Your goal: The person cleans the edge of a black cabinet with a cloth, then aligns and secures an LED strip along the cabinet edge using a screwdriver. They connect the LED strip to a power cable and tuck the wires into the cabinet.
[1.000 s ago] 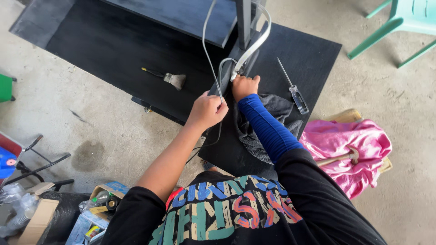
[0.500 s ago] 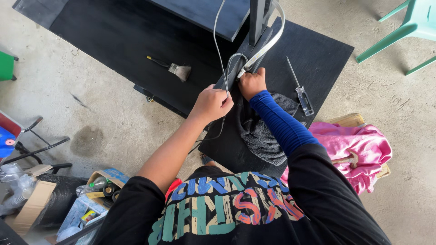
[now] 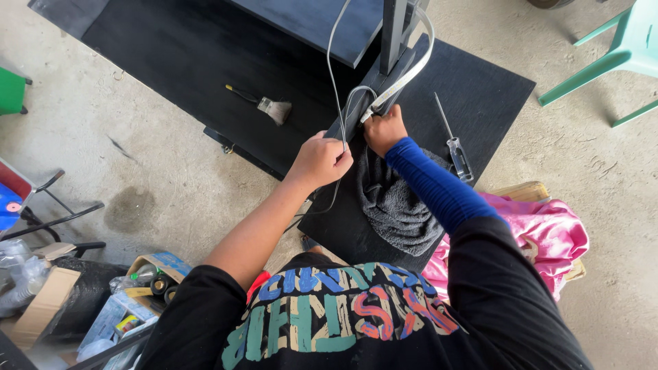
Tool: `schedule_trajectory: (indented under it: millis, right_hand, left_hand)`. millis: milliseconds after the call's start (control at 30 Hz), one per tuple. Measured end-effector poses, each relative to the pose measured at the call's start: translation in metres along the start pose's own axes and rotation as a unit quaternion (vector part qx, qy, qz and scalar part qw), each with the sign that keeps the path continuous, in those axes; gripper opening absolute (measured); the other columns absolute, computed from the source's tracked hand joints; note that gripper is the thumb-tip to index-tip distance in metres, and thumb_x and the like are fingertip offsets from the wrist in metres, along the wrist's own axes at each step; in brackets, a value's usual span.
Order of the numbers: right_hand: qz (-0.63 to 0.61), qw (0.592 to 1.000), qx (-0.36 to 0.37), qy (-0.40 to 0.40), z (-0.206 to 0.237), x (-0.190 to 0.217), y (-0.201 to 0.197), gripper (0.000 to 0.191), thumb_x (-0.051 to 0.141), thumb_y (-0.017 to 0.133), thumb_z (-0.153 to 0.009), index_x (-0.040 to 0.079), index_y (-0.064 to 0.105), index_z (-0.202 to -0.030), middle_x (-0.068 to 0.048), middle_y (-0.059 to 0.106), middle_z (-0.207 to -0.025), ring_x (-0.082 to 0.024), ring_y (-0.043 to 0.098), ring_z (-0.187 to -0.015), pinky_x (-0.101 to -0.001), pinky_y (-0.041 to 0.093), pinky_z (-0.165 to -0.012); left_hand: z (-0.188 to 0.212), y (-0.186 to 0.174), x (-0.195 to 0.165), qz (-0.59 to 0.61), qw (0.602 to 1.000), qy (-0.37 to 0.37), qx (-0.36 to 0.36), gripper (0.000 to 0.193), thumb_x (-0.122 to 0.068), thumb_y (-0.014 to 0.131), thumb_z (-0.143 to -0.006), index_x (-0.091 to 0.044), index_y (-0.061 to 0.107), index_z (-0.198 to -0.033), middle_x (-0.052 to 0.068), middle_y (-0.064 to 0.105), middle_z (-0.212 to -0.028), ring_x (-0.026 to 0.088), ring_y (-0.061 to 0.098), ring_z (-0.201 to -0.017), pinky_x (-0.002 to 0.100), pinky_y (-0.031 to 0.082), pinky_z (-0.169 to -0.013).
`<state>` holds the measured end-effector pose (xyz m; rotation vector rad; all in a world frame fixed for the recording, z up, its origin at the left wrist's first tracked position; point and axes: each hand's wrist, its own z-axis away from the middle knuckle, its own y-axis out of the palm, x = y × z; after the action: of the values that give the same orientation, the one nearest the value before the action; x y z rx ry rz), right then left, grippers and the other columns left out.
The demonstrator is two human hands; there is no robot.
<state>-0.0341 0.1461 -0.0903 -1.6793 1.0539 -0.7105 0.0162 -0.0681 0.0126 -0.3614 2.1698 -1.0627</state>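
The left hand (image 3: 321, 159) is closed tight around a thin grey cable (image 3: 332, 75). The right hand (image 3: 385, 130) pinches what may be the cable's end against a black board (image 3: 473, 96), its grip closed too. A grey cloth (image 3: 397, 205) lies just under the right arm.

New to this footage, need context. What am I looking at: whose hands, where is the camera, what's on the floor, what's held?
No machine here: a person works with two bare hands, filmed by a camera on their head looking down.

The left hand grips a thin grey cable. The right hand, in a blue sleeve, holds the flat pale strap at a dark upright post.

Under them lies a black board on concrete. On it: a small paintbrush, a screwdriver and a grey towel. A pink cloth lies right, a green plastic chair beyond.
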Motion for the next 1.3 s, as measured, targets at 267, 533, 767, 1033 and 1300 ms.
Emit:
schedule_trajectory:
  millis: [267, 533, 767, 1033, 1300]
  right_hand:
    - [-0.148, 0.954, -0.172, 0.196, 0.045, 0.025, -0.011, 0.008, 0.016, 0.069, -0.095, 0.01, 0.066, -0.098, -0.009, 0.071, -0.08, -0.029, 0.069, -0.071, -0.0427, 0.045, -0.08]
    - [-0.204, 0.929, -0.227, 0.211, 0.041, 0.028, -0.016, 0.014, 0.017, 0.073, -0.097, 0.01, 0.071, -0.11, -0.009, 0.071, -0.086, -0.027, 0.069, -0.077, -0.0416, 0.053, -0.074]
    - [-0.046, 0.965, -0.007, 0.258, 0.006, 0.044, 0.013, 0.016, 0.022, 0.064, -0.093, 0.005, 0.063, -0.093, -0.013, 0.074, -0.092, -0.033, 0.073, -0.078, -0.0448, 0.058, -0.062]
    - [0.015, 0.961, -0.002, 0.276, -0.005, 0.04, 0.024, 0.007, 0.014, 0.06, -0.089, 0.009, 0.064, -0.09, -0.009, 0.074, -0.085, -0.028, 0.073, -0.076, -0.0456, 0.054, -0.069]
    - [-0.002, 0.993, -0.044, 0.109, 0.01, 0.02, 0.013, 0.003, 0.012, 0.062, -0.087, 0.01, 0.063, -0.085, -0.006, 0.068, -0.074, -0.024, 0.067, -0.065, -0.0424, 0.04, -0.081]
  left_hand:
    - [-0.002, -0.004, -0.008, 0.02, 1.0, -0.015, 0.019, 0.025, -0.012, 0.066, -0.088, -0.006, 0.061, -0.065, 0.008, 0.06, -0.056, 0.028, 0.061, -0.055, 0.041, 0.056, -0.089]
    - [-0.002, -0.002, -0.008, 0.019, 1.0, -0.005, 0.001, 0.026, -0.011, 0.067, -0.089, -0.006, 0.061, -0.064, 0.008, 0.059, -0.057, 0.028, 0.059, -0.053, 0.042, 0.056, -0.093]
    - [-0.001, 0.001, -0.006, 0.01, 1.0, -0.011, 0.001, 0.029, -0.011, 0.068, -0.088, -0.005, 0.059, -0.061, 0.009, 0.06, -0.055, 0.029, 0.06, -0.053, 0.043, 0.057, -0.09]
    - [-0.002, 0.003, -0.003, 0.001, 1.0, 0.001, -0.012, 0.028, -0.012, 0.069, -0.087, -0.006, 0.059, -0.061, 0.009, 0.061, -0.058, 0.03, 0.064, -0.061, 0.042, 0.057, -0.087]
    - [-0.002, 0.004, -0.001, 0.016, 1.0, -0.001, 0.009, 0.022, -0.012, 0.067, -0.088, -0.005, 0.064, -0.068, 0.008, 0.061, -0.058, 0.029, 0.062, -0.056, 0.041, 0.056, -0.087]
